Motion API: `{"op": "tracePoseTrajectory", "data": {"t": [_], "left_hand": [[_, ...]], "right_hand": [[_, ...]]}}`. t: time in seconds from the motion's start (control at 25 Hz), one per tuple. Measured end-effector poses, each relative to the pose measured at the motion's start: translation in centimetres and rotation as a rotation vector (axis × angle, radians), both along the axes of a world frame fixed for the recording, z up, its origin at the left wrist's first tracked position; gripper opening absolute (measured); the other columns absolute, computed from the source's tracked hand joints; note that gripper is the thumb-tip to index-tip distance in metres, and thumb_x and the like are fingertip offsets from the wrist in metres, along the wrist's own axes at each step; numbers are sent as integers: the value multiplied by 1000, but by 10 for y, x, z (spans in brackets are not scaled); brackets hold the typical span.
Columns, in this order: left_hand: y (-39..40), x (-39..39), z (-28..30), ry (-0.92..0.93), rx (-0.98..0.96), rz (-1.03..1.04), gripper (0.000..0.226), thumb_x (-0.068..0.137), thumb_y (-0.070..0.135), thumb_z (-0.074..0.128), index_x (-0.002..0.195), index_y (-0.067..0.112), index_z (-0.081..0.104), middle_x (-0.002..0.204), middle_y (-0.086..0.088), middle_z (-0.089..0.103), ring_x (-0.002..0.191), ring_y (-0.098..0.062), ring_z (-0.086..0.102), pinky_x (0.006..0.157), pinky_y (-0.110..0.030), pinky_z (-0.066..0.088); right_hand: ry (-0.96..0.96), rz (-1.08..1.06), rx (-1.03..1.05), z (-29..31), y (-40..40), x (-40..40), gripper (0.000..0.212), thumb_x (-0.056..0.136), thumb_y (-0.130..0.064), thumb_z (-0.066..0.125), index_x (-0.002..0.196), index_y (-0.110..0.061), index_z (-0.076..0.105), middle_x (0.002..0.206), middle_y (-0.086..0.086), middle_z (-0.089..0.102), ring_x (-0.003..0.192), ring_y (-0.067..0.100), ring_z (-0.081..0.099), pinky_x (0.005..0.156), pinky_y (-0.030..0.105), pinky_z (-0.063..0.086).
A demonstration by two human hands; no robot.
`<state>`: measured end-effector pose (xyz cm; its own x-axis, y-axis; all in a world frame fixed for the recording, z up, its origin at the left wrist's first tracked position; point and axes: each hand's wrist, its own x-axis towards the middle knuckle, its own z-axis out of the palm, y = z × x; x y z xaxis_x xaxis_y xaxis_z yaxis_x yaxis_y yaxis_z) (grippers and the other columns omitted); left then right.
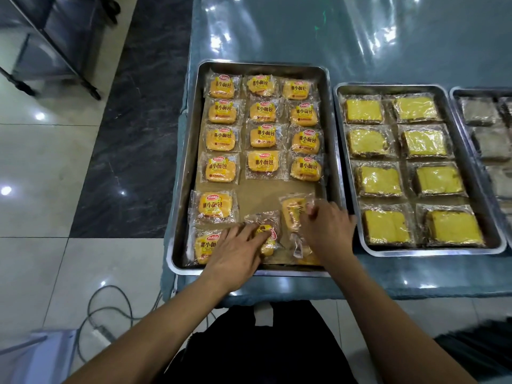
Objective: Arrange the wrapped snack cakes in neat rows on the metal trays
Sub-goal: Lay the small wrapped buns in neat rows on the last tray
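Large rectangular steel tray (pixel 194 151) at left end of glossy blue-grey plastic-covered counter (pixel 388 37), lined with brown paper. Four far rows filled three across with clear-wrapped orange buns bearing printed labels (pixel 262 112), squared up and evenly gapped; likely the pattern being extended toward the near edge. Near rows unfinished: two buns set in the left column, bare paper in the middle of the fifth row, loose pieces at the near right corner. Left hand (pixel 235 256) flat, fingers extended, pressing a crooked wrapped bun (pixel 267 234) near the near edge, probably sliding it into line. Right hand (pixel 327 228) with fingers curled over the edge of a tilted wrapped bun (pixel 293 213), seemingly pinching it to turn it label-up; another wrapper beneath the wrist, partly hidden. Second steel tray (pixel 339 162) just beside to the right, yellow cake slices in clear wrap (pixel 379 181) two across, four rows, looks complete. Third tray (pixel 454 92) at right edge, greyish wrapped pieces, mostly cut off. Polished tile floor (pixel 41 162) with dark marble band, steel trolley far left, grey cable (pixel 110 309) below counter.
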<state>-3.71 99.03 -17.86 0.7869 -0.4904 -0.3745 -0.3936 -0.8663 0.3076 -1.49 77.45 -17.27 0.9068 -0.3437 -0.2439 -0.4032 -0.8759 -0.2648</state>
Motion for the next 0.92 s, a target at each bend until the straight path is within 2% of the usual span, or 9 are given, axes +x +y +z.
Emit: {"op": "tracePoseTrajectory", "data": {"t": [0.12,0.24,0.36,0.48,0.6,0.68,0.76,0.84,0.92], "left_hand": [[-1,3,-3,-2,-2,43,85,92,5,57,155,42,15,164,2,11,146,-29,18,122,-51,20],[0,17,-4,-32,-29,39,88,90,5,60,156,38,12,165,5,14,149,-26,17,123,-49,17],[4,34,2,-14,-17,-38,79,92,13,61,155,38,21,164,7,18,151,-25,14,123,-46,11],[6,41,0,7,36,-135,72,92,27,62,153,39,26,164,5,21,151,-26,12,120,-46,9],[2,37,-7,-37,110,-118,72,92,41,60,154,36,25,161,0,27,149,-29,18,119,-46,11],[-3,30,-10,-110,115,-87,66,94,45,55,153,33,29,155,-4,37,143,-30,27,118,-46,14],[-7,26,-11,-162,124,-52,63,93,47,55,151,29,34,145,-6,47,136,-30,35,117,-46,17],[-10,21,-10,-199,141,-3,62,92,41,60,148,25,39,138,-8,53,132,-30,40,117,-47,20],[-10,16,-6,-224,158,37,61,89,27,64,146,23,42,137,-8,53,132,-31,40,118,-49,20]], "right_hand": [[181,-16,-140,13,-25,8,34,86,-45,52,98,-17,65,107,6,66,113,32,55,104,49,34],[264,-21,-187,18,-29,9,40,82,-46,57,107,-15,61,114,9,64,116,34,54,102,48,34],[38,74,-226,23,-15,8,38,84,-40,61,113,-17,54,116,8,57,114,33,52,99,48,35],[-188,436,-42,19,8,2,14,88,-29,55,99,-23,61,103,1,60,103,27,55,94,44,36],[-196,639,46,1,27,-12,14,80,-19,68,93,-23,69,90,-2,67,95,27,59,93,48,42],[-187,649,-13,-9,33,-20,17,77,-24,72,94,-22,71,86,0,67,91,29,60,92,49,43],[-138,620,-100,-11,36,-25,25,78,-35,74,99,-22,68,92,1,66,94,29,59,91,48,43],[-105,585,-165,-10,40,-29,33,76,-37,77,102,-21,66,97,2,66,96,29,59,90,48,42],[-97,585,-202,-11,44,-31,32,74,-31,81,100,-19,67,94,4,67,93,31,60,88,49,44]]}}
